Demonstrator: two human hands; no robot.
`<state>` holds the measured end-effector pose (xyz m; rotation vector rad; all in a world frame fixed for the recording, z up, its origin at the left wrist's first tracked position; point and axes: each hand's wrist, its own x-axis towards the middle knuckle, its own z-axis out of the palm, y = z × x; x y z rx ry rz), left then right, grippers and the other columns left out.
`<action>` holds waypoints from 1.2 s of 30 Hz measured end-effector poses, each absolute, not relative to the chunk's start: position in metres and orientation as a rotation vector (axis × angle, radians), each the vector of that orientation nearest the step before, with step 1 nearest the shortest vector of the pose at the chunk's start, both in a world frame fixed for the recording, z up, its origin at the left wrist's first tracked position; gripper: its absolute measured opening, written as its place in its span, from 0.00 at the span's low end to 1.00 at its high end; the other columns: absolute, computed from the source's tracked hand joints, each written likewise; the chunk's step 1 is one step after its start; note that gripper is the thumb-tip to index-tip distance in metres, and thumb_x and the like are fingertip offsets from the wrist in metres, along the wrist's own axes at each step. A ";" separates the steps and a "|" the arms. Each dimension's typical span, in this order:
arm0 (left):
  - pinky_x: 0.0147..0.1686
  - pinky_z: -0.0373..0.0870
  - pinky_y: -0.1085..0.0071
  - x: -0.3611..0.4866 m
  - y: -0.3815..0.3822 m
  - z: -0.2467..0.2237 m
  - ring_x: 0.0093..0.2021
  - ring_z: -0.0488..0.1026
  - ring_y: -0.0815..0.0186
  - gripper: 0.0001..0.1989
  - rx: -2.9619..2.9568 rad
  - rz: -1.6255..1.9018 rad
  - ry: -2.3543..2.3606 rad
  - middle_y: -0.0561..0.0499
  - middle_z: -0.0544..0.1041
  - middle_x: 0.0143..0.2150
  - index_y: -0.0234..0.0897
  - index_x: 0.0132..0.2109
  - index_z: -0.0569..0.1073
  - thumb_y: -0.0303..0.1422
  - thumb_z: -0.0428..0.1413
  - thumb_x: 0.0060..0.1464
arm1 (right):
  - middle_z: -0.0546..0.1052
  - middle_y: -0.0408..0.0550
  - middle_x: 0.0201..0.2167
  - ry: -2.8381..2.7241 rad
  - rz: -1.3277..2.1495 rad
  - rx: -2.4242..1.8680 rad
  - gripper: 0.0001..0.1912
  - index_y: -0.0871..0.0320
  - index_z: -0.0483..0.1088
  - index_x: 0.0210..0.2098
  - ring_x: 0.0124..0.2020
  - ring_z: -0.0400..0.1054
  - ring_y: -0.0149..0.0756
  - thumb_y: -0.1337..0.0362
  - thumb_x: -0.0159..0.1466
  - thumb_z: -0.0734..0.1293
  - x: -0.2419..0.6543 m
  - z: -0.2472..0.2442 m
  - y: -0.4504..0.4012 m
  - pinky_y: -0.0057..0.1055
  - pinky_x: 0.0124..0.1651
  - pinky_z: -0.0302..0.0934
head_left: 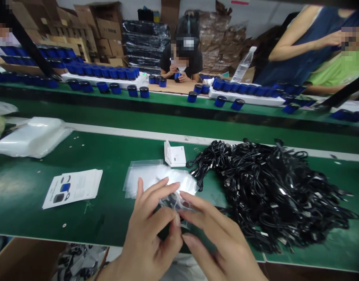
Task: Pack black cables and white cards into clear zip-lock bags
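Note:
At the front of the green table, my left hand (151,230) and my right hand (217,230) meet, fingers pinched on a small clear plastic bag (174,200). Something dark shows inside the bag, partly hidden by my fingers; it looks like a black cable. Just behind my hands lies a loose stack of flat clear bags (144,175). A small folded white booklet (177,156) stands at the back of that stack. To the right spreads a large heap of tied black cables (264,195). A stack of printed leaflets (77,189) lies to the left.
A plastic-wrapped white bundle (31,136) lies at the back left. Beyond, a raised ledge (167,102) carries several blue cylinders with black tops (115,88). A cardboard box (30,259) with bagged items sits below the table's front edge. People work across the ledge.

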<state>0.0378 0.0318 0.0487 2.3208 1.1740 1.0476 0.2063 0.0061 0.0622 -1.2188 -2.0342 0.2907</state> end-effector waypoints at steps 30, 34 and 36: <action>0.28 0.78 0.75 0.033 0.027 0.053 0.26 0.78 0.68 0.21 0.994 0.902 1.224 0.57 0.78 0.31 0.45 0.48 0.66 0.39 0.62 0.47 | 0.71 0.45 0.29 -1.397 0.900 -1.267 0.13 0.58 0.69 0.22 0.32 0.68 0.33 0.67 0.63 0.64 0.194 0.047 0.019 0.26 0.34 0.62; 0.35 0.77 0.73 0.032 0.033 0.047 0.32 0.78 0.66 0.28 0.958 1.079 1.320 0.54 0.78 0.37 0.44 0.55 0.61 0.39 0.62 0.48 | 0.72 0.44 0.31 -1.320 0.865 -1.275 0.05 0.56 0.70 0.29 0.33 0.69 0.33 0.68 0.62 0.65 0.196 0.043 0.023 0.27 0.35 0.63; 0.38 0.76 0.71 0.024 0.040 0.043 0.38 0.78 0.63 0.30 0.998 1.065 1.248 0.50 0.79 0.40 0.42 0.57 0.59 0.40 0.62 0.49 | 0.71 0.44 0.32 -1.352 0.858 -1.265 0.05 0.56 0.69 0.30 0.34 0.69 0.33 0.67 0.63 0.64 0.199 0.045 0.022 0.28 0.36 0.63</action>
